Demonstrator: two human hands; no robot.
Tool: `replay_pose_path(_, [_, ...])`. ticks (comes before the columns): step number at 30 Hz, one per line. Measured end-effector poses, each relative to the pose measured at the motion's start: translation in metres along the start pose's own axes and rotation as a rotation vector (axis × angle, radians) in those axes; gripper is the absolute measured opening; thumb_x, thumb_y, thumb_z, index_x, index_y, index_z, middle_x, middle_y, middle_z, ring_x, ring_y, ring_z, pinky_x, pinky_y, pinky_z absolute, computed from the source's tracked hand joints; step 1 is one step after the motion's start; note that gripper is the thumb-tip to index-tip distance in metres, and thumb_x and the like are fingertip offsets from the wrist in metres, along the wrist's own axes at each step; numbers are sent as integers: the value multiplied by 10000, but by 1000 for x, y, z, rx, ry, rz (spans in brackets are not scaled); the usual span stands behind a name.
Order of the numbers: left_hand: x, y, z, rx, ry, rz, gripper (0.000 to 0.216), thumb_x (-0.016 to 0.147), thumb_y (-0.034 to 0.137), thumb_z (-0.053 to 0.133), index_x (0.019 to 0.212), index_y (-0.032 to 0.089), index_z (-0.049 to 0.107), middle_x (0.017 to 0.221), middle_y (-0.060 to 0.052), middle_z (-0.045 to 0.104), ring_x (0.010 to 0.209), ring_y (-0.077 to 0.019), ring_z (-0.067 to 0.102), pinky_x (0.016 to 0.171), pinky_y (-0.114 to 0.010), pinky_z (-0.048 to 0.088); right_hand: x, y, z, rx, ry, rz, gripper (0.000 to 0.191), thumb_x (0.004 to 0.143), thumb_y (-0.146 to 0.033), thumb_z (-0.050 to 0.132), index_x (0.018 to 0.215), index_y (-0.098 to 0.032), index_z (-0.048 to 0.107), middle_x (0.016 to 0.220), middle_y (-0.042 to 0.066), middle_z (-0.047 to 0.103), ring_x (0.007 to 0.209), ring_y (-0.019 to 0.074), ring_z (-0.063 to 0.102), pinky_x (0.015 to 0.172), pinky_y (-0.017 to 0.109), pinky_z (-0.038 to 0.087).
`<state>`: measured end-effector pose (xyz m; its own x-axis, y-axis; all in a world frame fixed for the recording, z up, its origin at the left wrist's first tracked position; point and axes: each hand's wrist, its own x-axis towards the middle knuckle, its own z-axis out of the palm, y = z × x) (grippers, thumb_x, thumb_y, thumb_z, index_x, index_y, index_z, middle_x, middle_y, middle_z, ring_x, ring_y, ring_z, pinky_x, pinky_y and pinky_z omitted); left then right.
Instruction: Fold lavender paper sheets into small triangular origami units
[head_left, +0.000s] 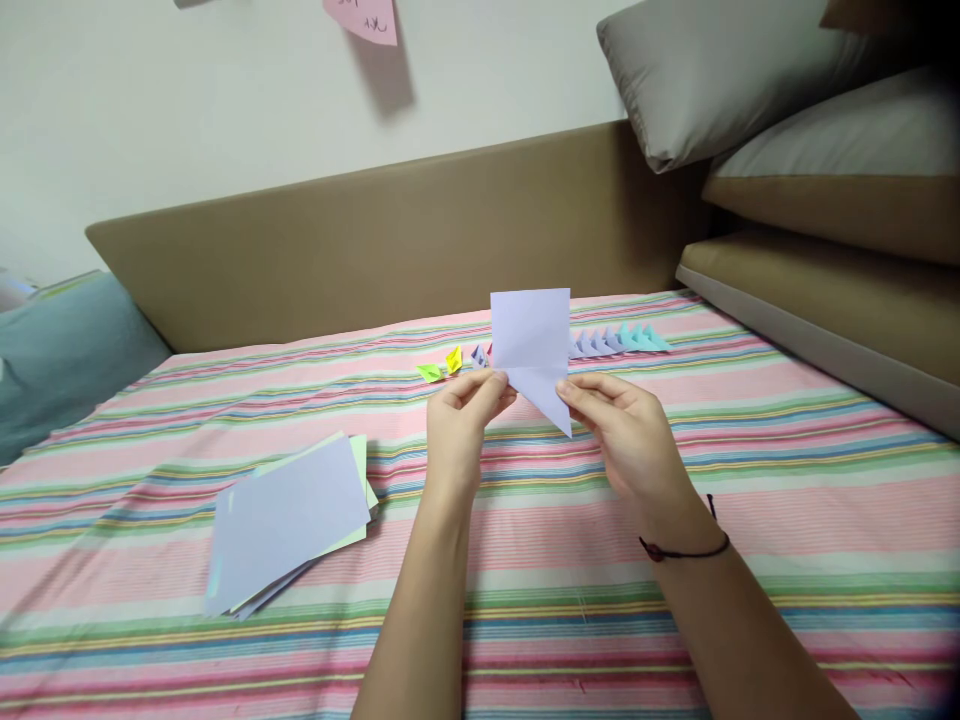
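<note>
Held up between both hands is a lavender sheet of paper (531,330), square at the top, with a crease across it and a pointed triangular part hanging at the lower right. My left hand (465,415) pinches its left edge near the crease between thumb and fingers. At the right edge, my right hand (626,425) grips it the same way, just above the point. Behind the sheet runs a row of small folded paper pieces, with lavender ones (596,344) and turquoise ones (641,338) to the right. The sheet hides the row's middle.
A stack of pastel paper sheets (292,520) lies left of my arms on the striped cloth (555,620). Yellow (453,359) and green (430,373) folded pieces sit beyond it. Cushions (817,230) are piled at right; a brown backrest (390,250) stands behind, a blue-grey pillow (67,360) at left.
</note>
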<state>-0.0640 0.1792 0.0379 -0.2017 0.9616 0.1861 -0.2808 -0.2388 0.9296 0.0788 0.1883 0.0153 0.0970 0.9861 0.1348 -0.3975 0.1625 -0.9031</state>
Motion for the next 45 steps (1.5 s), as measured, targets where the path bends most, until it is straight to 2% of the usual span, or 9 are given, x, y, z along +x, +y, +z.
replay_pose_path(3, [-1,-2,1,40,-1,13,135,678,268,722,739,148,727,748,-26,686,717,-131,643,814,-309,538,0,0,0,4,1,6,186,618,-294,797,721,-178,696,733,25,688,706,157,612,676,301,484])
replay_pose_path(10, [-1,-4,3,-38,46,4,158,695,294,714,730,141,728,752,-32,686,740,-127,645,821,-307,544,0,2,2,16,-8,5,196,605,-303,804,705,-180,689,732,24,684,700,162,619,701,322,496])
replay_pose_path(17, [-1,-4,3,-93,13,3,164,714,281,703,813,157,746,856,-42,717,821,-140,664,862,-306,537,-1,3,3,50,-1,9,155,630,-282,785,710,-191,688,721,11,686,691,145,615,693,303,487])
replay_pose_path(23, [0,-4,2,-75,61,26,172,693,298,719,789,158,746,824,-46,723,807,-150,674,835,-294,540,-2,5,4,47,-12,17,150,646,-296,773,716,-194,687,745,14,693,697,150,620,703,309,491])
replay_pose_path(27, [-2,-5,6,-84,-15,-8,216,689,345,731,772,145,736,844,-51,716,826,-159,667,851,-310,535,-3,7,6,80,-18,31,149,654,-289,772,721,-188,685,760,20,699,719,154,630,712,302,495])
replay_pose_path(30, [-5,-7,11,-30,-87,-49,206,675,311,750,777,133,731,829,-47,714,795,-152,657,827,-307,541,-4,7,8,102,-25,49,149,648,-272,779,722,-185,682,767,17,699,725,146,630,720,289,494])
replay_pose_path(37, [-3,-9,9,45,-5,-70,216,635,311,774,621,111,695,625,-10,651,643,-128,623,753,-313,558,-5,9,12,79,-55,64,172,660,-301,764,745,-182,674,765,22,693,738,161,633,740,314,496])
replay_pose_path(41, [-2,-8,7,64,-22,-82,223,635,321,771,617,114,690,627,-10,650,643,-127,625,757,-307,550,-5,9,13,72,-65,87,181,651,-311,761,728,-182,661,739,16,676,723,156,621,728,309,489])
replay_pose_path(45, [-2,-8,9,17,-59,-108,197,650,314,758,683,128,701,731,-22,688,714,-134,642,791,-302,537,-5,8,14,99,-29,92,181,646,-300,758,727,-180,648,761,11,667,714,140,602,691,282,471])
